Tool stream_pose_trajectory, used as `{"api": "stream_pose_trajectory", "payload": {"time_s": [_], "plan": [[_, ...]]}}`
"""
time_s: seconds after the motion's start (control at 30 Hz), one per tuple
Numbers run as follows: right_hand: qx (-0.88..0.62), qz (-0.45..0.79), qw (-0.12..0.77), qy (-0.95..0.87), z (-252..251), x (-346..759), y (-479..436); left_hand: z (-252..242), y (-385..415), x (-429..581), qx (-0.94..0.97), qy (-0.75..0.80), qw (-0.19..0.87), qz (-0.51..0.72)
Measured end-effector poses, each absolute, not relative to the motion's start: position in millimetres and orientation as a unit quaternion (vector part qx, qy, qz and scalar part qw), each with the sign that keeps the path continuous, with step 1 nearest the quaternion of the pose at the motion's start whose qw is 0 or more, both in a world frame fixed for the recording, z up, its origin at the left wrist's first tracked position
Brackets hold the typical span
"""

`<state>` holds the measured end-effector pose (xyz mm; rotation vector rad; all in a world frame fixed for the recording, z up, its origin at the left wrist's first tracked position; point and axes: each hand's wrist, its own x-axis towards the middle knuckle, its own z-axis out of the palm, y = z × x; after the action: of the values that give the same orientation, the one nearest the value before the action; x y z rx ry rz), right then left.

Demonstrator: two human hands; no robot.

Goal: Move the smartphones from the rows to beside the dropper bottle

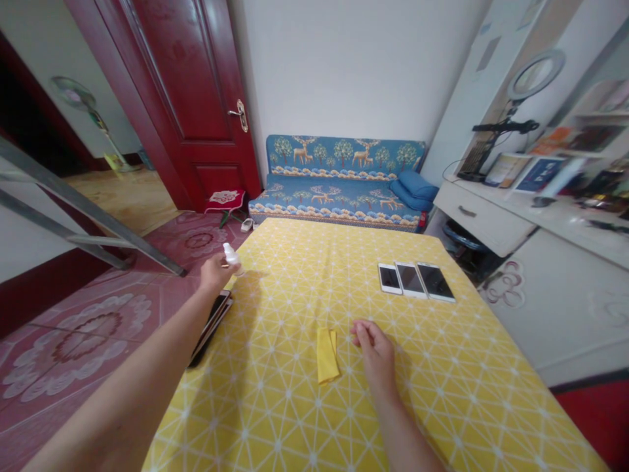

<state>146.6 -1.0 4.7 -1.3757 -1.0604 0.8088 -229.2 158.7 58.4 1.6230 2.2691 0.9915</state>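
At the table's left edge, my left hand (215,270) is closed around a small white spray bottle (232,257), which stands upright or nearly so. Whether the bottle touches the table I cannot tell. Just below that hand lies a stack of dark phones or tablets (212,328), partly hidden by my forearm. My right hand (376,344) rests over the table with its fingers curled in; nothing shows in them. A folded yellow cloth (327,356) lies just left of it, apart from the fingers. Farther off to the right, three white-framed phones (413,280) lie side by side, screens up.
A yellow patterned cloth covers the table (295,275). Beyond it stands a blue sofa (339,190). On the right is a white cabinet (550,282) carrying a ring light (535,75). A metal ladder (98,216), a red stool (225,200) and a red door (191,85) are on the left.
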Motion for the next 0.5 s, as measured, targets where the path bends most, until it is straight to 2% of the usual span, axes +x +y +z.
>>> {"api": "stream_pose_trajectory", "payload": {"time_s": [0.27,0.5], "plan": [[-0.585,0.355,0.573,-0.452,3,147,0,53,186,-183,0.580,0.737,0.087,0.336],[-0.585,0.347,0.578,-0.451,5,146,0,55,185,-185,0.586,0.760,0.093,0.265]]}}
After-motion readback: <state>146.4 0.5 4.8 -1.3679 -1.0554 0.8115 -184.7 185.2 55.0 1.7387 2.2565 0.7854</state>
